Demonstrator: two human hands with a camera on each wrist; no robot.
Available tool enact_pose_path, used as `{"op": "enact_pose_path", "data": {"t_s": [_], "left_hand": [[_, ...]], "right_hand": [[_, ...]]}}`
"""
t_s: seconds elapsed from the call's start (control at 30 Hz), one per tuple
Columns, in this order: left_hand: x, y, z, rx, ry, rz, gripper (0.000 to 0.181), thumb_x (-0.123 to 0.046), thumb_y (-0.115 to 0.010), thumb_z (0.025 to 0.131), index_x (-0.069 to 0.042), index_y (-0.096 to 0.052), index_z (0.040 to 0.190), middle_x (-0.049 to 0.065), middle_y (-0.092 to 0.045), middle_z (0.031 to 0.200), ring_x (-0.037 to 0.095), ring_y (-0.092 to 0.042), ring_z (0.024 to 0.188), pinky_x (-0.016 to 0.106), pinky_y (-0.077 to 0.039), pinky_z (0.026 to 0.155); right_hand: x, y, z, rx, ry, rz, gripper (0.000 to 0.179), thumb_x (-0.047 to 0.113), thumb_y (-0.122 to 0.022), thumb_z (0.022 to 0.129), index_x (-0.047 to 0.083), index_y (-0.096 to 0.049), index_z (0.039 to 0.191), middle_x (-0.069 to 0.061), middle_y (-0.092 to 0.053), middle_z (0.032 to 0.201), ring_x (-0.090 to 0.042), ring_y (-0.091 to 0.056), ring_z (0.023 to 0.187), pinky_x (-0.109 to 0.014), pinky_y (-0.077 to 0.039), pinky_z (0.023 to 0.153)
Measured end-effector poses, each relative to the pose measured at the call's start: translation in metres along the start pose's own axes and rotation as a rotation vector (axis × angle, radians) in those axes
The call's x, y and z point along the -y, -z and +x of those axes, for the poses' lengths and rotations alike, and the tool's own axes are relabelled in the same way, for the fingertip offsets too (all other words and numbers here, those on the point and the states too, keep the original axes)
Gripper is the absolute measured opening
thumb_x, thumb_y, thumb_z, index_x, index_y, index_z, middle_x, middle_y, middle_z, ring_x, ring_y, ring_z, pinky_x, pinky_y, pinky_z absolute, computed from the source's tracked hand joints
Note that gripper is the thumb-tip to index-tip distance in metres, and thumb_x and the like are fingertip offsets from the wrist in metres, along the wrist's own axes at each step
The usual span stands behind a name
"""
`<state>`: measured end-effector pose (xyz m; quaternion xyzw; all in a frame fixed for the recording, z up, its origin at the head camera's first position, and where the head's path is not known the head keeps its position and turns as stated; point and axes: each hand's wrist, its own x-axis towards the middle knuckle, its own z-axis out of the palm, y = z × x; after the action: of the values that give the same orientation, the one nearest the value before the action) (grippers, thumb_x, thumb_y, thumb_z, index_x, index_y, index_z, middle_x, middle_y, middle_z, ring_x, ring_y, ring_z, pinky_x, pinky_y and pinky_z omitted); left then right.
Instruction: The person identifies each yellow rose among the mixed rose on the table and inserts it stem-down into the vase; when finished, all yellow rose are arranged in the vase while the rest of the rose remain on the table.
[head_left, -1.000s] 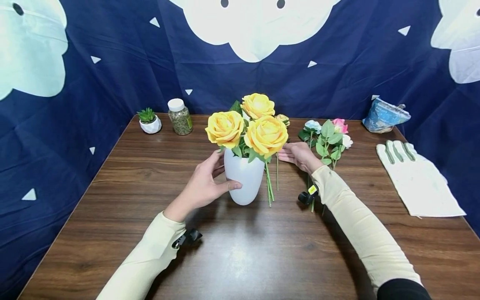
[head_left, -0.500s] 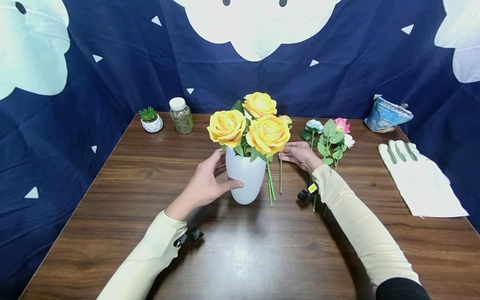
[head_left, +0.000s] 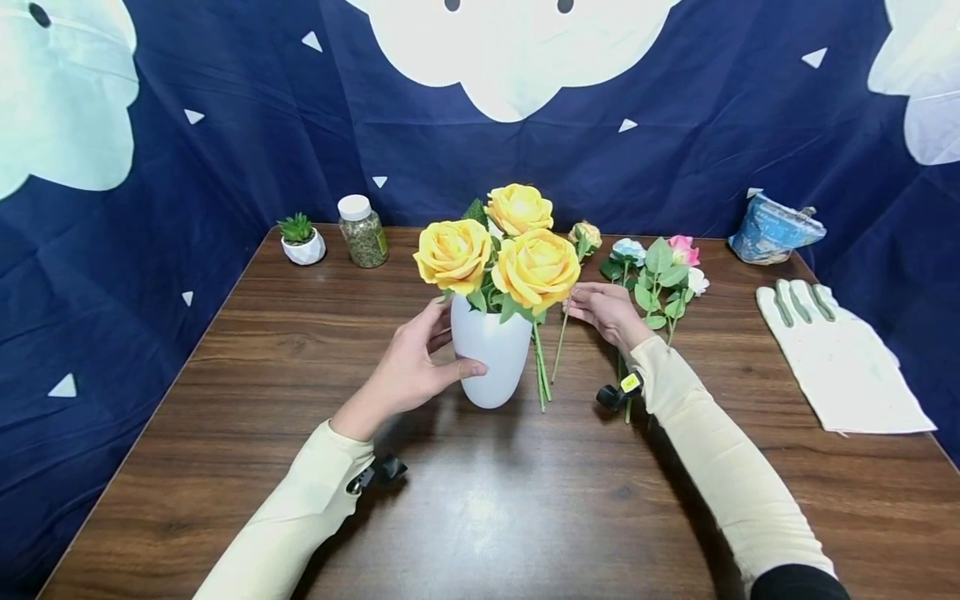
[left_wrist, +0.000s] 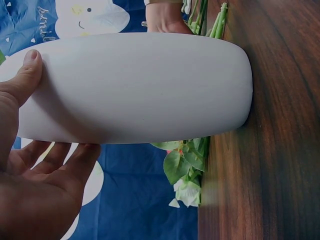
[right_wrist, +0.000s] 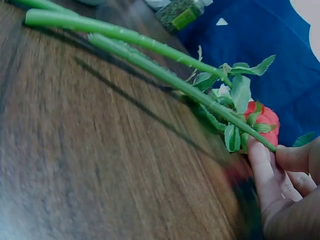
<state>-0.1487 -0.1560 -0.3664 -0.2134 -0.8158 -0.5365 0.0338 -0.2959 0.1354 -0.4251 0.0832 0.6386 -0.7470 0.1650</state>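
My left hand holds a white vase, thumb on its front and fingers round the far side, as the left wrist view also shows. Large yellow roses with green leaves rise from its mouth. To the right of the vase, my right hand pinches the thin stem of a small yellow-orange rose between thumb and fingers. The stem slants down toward the table. A red flower with leaves lies behind that stem in the right wrist view.
Several loose green stems lie beside the vase. Blue, pink and white flowers lie farther right. A potted succulent and a jar stand at the back left. A glove and a blue pouch are at the right.
My right hand has shifted slightly right with the small rose, whose bloom now shows clear of the large roses and whose stem tilts more. My left hand keeps its hold on the vase.
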Motion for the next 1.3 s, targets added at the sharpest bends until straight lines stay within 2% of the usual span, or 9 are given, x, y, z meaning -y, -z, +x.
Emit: {"op": "enact_pose_path", "data": {"t_s": [0.13, 0.27, 0.37, 0.57, 0.8, 0.97, 1.13, 1.3], "left_hand": [[0.001, 0.0, -0.001, -0.001, 0.001, 0.002, 0.081, -0.005, -0.088, 0.081, 0.001, -0.045, 0.15, 0.022, -0.061, 0.14, 0.034, -0.059, 0.131, 0.047, -0.051, 0.11], [0.002, 0.0, 0.0, 0.0, -0.001, -0.001, 0.081, -0.005, -0.088, 0.082, 0.002, -0.045, 0.15, 0.022, -0.061, 0.14, 0.035, -0.06, 0.131, 0.047, -0.052, 0.11], [0.0, 0.0, 0.0, -0.002, -0.001, 0.001, 0.081, -0.004, -0.089, 0.081, 0.002, -0.046, 0.149, 0.022, -0.061, 0.14, 0.034, -0.06, 0.131, 0.047, -0.052, 0.11], [0.002, -0.001, 0.0, 0.001, -0.002, -0.003, 0.08, -0.004, -0.088, 0.082, 0.002, -0.045, 0.149, 0.023, -0.061, 0.139, 0.035, -0.06, 0.131, 0.047, -0.051, 0.11], [0.001, 0.0, 0.0, 0.003, -0.004, 0.007, 0.08, -0.005, -0.088, 0.082, 0.002, -0.045, 0.149, 0.023, -0.061, 0.14, 0.035, -0.059, 0.131, 0.048, -0.051, 0.109], [0.0, 0.0, 0.0, 0.001, -0.009, 0.006, 0.079, -0.005, -0.088, 0.081, 0.001, -0.046, 0.148, 0.022, -0.061, 0.14, 0.035, -0.059, 0.132, 0.047, -0.052, 0.109], [0.001, 0.0, 0.0, 0.005, -0.014, 0.003, 0.078, -0.004, -0.088, 0.081, 0.002, -0.047, 0.147, 0.023, -0.061, 0.14, 0.035, -0.059, 0.132, 0.047, -0.052, 0.109], [0.0, 0.0, 0.001, 0.003, -0.011, 0.002, 0.08, -0.004, -0.089, 0.08, 0.001, -0.046, 0.148, 0.022, -0.06, 0.141, 0.034, -0.059, 0.132, 0.046, -0.052, 0.109]], "right_hand": [[0.002, 0.003, -0.007, -0.017, 0.064, 0.126, 0.014, -0.007, -0.045, 0.106, -0.003, -0.058, 0.11, 0.001, -0.071, 0.074, -0.008, -0.071, 0.069, -0.017, -0.062, 0.068], [0.008, 0.007, -0.017, -0.035, 0.139, 0.281, 0.03, -0.008, -0.045, 0.106, 0.004, -0.067, 0.09, -0.002, -0.072, 0.075, -0.009, -0.072, 0.07, -0.019, -0.062, 0.068], [0.012, 0.009, -0.022, -0.093, 0.176, 0.394, 0.039, -0.006, -0.047, 0.106, 0.01, -0.072, 0.08, -0.003, -0.072, 0.075, -0.01, -0.071, 0.069, -0.019, -0.062, 0.067], [0.019, 0.016, -0.027, -0.223, 0.219, 0.657, 0.035, -0.004, -0.05, 0.105, 0.004, -0.072, 0.079, -0.009, -0.07, 0.073, -0.014, -0.069, 0.065, -0.021, -0.063, 0.063], [0.029, 0.025, -0.028, -0.349, 0.397, 0.868, 0.014, -0.003, -0.052, 0.104, -0.003, -0.06, 0.092, -0.011, -0.069, 0.074, -0.015, -0.068, 0.064, -0.023, -0.063, 0.063], [0.036, 0.031, -0.032, -0.396, 0.458, 0.94, 0.014, -0.005, -0.051, 0.104, -0.002, -0.056, 0.091, -0.013, -0.068, 0.075, -0.018, -0.066, 0.066, -0.025, -0.064, 0.063], [0.039, 0.035, -0.034, -0.425, 0.489, 0.972, 0.016, -0.004, -0.052, 0.104, -0.004, -0.062, 0.091, -0.013, -0.07, 0.077, -0.018, -0.066, 0.067, -0.025, -0.063, 0.061], [0.039, 0.036, -0.032, -0.438, 0.571, 0.907, 0.023, -0.01, -0.053, 0.102, -0.004, -0.068, 0.087, -0.011, -0.071, 0.076, -0.017, -0.065, 0.065, -0.022, -0.061, 0.061]]}}
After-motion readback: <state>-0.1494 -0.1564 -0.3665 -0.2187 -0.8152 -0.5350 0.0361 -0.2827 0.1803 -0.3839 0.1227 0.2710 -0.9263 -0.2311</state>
